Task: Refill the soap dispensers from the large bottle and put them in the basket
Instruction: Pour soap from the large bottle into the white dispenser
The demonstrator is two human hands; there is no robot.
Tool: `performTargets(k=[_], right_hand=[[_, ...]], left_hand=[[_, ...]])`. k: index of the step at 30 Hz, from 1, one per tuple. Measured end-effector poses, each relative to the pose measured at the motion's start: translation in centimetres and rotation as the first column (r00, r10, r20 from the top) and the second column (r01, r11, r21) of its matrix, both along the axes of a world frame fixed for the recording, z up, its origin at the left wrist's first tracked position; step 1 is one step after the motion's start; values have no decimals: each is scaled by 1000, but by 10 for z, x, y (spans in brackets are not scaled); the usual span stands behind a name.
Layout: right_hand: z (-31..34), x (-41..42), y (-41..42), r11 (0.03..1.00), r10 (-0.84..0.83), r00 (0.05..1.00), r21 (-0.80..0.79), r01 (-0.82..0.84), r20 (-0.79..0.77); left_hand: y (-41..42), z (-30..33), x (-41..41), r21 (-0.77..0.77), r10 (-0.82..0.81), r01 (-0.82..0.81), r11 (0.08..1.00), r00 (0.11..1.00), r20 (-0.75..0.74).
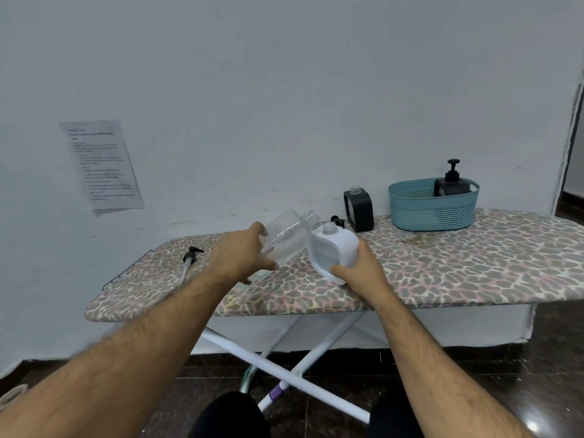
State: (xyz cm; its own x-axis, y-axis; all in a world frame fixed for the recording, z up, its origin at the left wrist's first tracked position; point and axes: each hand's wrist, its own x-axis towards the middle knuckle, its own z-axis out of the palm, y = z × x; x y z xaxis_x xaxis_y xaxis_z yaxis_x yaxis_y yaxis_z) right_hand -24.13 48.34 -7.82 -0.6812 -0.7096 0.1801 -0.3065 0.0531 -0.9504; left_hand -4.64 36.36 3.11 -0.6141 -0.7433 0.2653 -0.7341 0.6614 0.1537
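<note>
a person's two bare forearms reach forward over an ironing board with a leopard-print cover, which serves as the surface (442, 267). the left hand (240, 257) curls its fingers and thumb round the base of a large clear bottle (286, 238), tipped on its side so its open neck points right, toward the other hand. the right hand (360, 270) grips a white soap dispenser (333, 248) from its right side and lower edge, fingers wrapped round it; the dispenser leans a little to the left, its pump off and its clear threaded neck open, just beside the neck of the bottle. whether the two necks touch is hard to tell. left of the left hand, a black pump with a long tube (189, 259) lies on the surface. beyond the right hand stands a black soap dispenser (358, 210) with no pump, and a small black pump head (337, 221) lies next to it. farther right of the right hand sits a teal basket (433, 210), holding another black dispenser with its pump on (450, 184). a printed sheet of paper (101, 164) hangs on the wall beyond the left hand.
</note>
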Motion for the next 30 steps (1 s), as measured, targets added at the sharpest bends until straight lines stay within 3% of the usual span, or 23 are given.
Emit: performTargets(k=[5, 9, 16, 21, 30], right_hand=[[3, -4, 4, 997, 52, 995, -54, -48, 82], [2, -12, 8, 994, 80, 986, -82, -68, 148], [1, -12, -1, 995, 34, 988, -102, -19, 151], [1, -5, -12, 994, 26, 983, -112, -5, 182], [-1, 12, -34, 988, 25, 983, -153, 3, 183]], left_hand=[[-6, -9, 3, 209, -7, 66, 976, 962, -274], [-21, -20, 10, 260, 42, 77, 963, 904, -426], [-47, -44, 25, 435, 178, 216, 874, 691, -701], [-63, -51, 32, 476, 276, 293, 829, 527, -804], [-109, -53, 57, 461, 313, 284, 841, 441, -841]])
